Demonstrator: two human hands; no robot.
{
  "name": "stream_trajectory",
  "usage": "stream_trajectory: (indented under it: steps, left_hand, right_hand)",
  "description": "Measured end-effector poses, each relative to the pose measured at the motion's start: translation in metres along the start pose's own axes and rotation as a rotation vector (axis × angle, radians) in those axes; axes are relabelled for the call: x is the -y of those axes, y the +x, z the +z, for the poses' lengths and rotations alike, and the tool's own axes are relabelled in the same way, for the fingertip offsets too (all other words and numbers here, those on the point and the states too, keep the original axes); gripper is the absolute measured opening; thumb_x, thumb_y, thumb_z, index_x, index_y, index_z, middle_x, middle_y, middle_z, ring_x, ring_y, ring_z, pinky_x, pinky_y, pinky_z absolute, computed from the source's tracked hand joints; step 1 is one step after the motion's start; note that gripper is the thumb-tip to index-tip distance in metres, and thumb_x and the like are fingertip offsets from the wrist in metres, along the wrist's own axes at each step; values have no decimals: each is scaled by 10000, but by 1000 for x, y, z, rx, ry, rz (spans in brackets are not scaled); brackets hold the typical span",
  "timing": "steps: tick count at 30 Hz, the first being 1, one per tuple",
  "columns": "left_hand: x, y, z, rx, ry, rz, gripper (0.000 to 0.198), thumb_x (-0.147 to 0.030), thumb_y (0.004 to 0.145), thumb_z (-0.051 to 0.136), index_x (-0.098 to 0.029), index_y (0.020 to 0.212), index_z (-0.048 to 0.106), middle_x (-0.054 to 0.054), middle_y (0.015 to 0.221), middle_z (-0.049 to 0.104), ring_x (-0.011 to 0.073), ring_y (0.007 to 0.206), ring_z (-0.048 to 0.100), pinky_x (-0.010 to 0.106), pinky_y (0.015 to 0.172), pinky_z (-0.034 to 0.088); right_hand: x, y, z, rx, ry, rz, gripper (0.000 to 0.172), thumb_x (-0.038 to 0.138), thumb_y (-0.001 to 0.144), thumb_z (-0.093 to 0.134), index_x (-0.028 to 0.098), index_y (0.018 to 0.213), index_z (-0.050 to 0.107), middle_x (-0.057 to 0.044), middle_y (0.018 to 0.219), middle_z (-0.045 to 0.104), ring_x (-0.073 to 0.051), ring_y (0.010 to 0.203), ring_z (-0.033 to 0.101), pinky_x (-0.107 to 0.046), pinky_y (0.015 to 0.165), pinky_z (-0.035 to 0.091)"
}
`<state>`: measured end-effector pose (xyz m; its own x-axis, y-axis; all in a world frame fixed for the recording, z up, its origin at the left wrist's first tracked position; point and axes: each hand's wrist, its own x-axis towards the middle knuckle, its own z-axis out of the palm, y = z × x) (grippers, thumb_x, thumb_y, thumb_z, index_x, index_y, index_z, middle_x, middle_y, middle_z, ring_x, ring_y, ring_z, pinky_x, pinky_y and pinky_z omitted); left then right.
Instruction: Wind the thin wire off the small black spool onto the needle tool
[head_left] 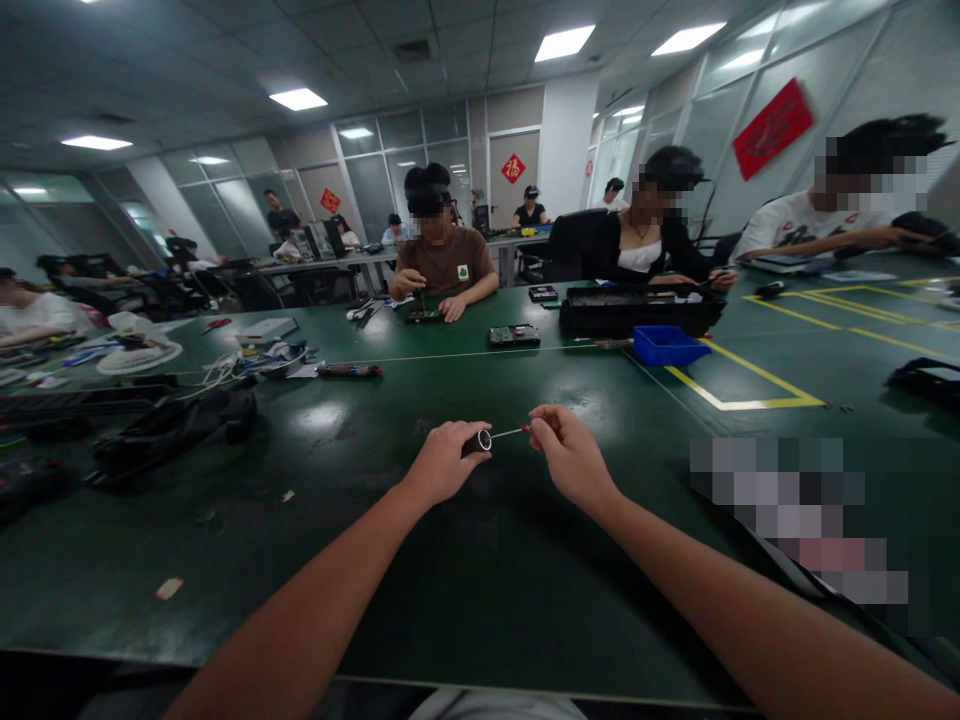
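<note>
Above the green table (495,560), my left hand (448,460) is closed around a small dark round part with a pale ring (484,440) at its end. My right hand (566,452) pinches the reddish handle of a thin screwdriver (510,433). Its metal shaft points left, and the tip meets the ringed face of the part or ends just in front of it; I cannot tell which. My fingers hide most of the part and of the handle.
Ahead lie a blue bin (667,346), a long black casing (637,312), a hard drive (514,335) and a dark rod-like tool (349,370). Black housings (176,430) and cables crowd the left. Across the table, a person in a brown shirt (457,262) works on a small device.
</note>
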<state>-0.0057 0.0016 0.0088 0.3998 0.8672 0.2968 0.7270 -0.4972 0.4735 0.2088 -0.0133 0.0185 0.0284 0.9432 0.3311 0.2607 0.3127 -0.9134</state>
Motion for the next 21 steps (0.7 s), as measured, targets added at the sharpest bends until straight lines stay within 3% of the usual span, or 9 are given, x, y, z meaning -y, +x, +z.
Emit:
stream_trajectory:
  steps: [5,10,14,18,21]
  left_hand:
    - [-2,-1,2,45,35,15,386,-288,874,669,-258,1255,618,55,1125,690,242,1023,600,428,949,439]
    - [0,1,1,6,19,18,394,-283,860,686,-242,1246,618,46,1121,690,233,1021,604,404,939,446]
    - [1,1,-1,-49,7,-8,384,-270,855,689,-235,1231,623,51,1128,689,238,1035,601,398,941,442]
    - [-1,1,-2,-31,9,-9,381,-266,848,698,-240,1222,627,46,1114,693,237,1016,602,409,948,436]
    - [-2,0,-1,-14,12,-11,368,-270,851,694,-247,1214,631,47,1117,691,238,1016,599,413,955,432]
  right_hand:
    - [-4,-2,2,-11,-117,-25,322,491,935,474,245,818,646,-5,653,624,-187,598,562,-319,583,403]
    - [-11,-1,5,-74,-14,-21,150,359,914,502,255,981,587,-23,863,681,-215,787,613,-343,722,442]
    - [-12,0,7,-24,59,9,154,373,909,510,244,947,585,-23,853,673,-204,770,604,-334,707,443]
    - [-9,0,5,-10,-52,8,292,469,941,464,240,858,625,-24,796,671,-202,713,596,-329,653,421]
    - [-9,0,5,-62,-52,-3,212,419,928,493,247,930,617,-29,831,685,-216,753,614,-345,692,435]
